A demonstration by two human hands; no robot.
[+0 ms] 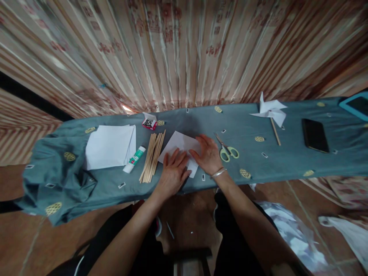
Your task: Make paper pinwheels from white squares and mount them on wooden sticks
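A white sheet of paper (pixel 179 140) lies turned cornerwise on the cloth in front of me, with faint crease lines. My left hand (pixel 174 172) rests flat on its near left part, fingers stretched. On the right part lies my right hand (pixel 209 153), fingers spread, a silver bangle at the wrist. Both palms hide some of the sheet. Scissors (pixel 227 149) with pale green handles lie just right of my right hand. Left of the sheet is a bunch of wooden sticks (pixel 152 157), with a glue stick (pixel 134 159) beside it.
A stack of white paper (pixel 110 146) sits at the left. Behind the sticks stands a small open box (pixel 149 122) of metal pins or tacks. To the right are a paper pinwheel (pixel 271 110), a black phone (pixel 314 135) and a blue-framed device (pixel 356 105). Paper scraps fill a bag (pixel 296 234) on the floor.
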